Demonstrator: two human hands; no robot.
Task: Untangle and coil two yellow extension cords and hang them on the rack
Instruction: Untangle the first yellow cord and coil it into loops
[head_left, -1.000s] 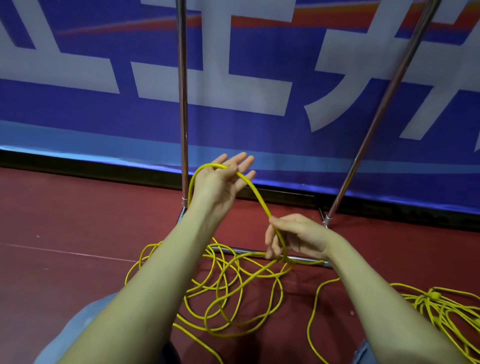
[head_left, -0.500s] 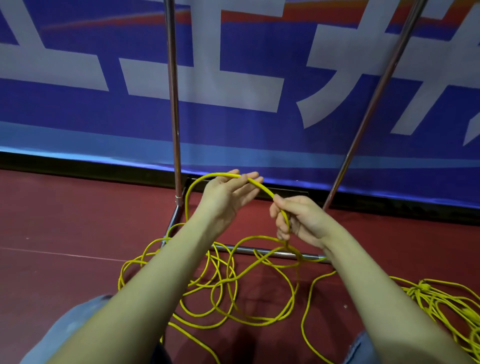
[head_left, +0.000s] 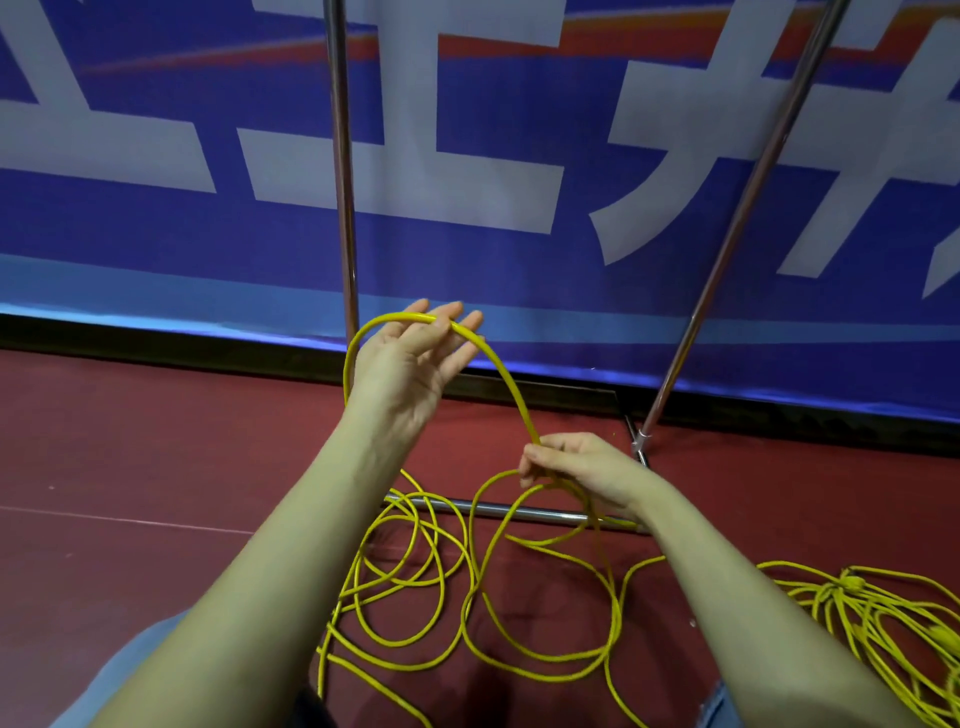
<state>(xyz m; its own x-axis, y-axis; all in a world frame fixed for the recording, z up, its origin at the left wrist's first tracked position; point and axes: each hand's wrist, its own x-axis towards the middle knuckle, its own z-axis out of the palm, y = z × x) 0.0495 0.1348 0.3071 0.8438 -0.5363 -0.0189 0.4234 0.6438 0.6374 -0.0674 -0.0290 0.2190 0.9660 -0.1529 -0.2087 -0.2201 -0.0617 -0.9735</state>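
Yellow cord in hand (head_left: 498, 379): arches from the raised left hand down to the right, a loop being formed for the coil; its slack lies in loose rings on the red floor (head_left: 104, 457).
Left hand (head_left: 410, 364): fingers nearly straight, cord draped over them as a peg to size the loop.
Right hand (head_left: 576, 470): pinches the cord low, feeding it upward.
Cord 2 (head_left: 857, 608): bunched at right, well apart, cut off by the frame.
Rack (head_left: 340, 182): only 2 poles and the base bar show; top rail out of view.
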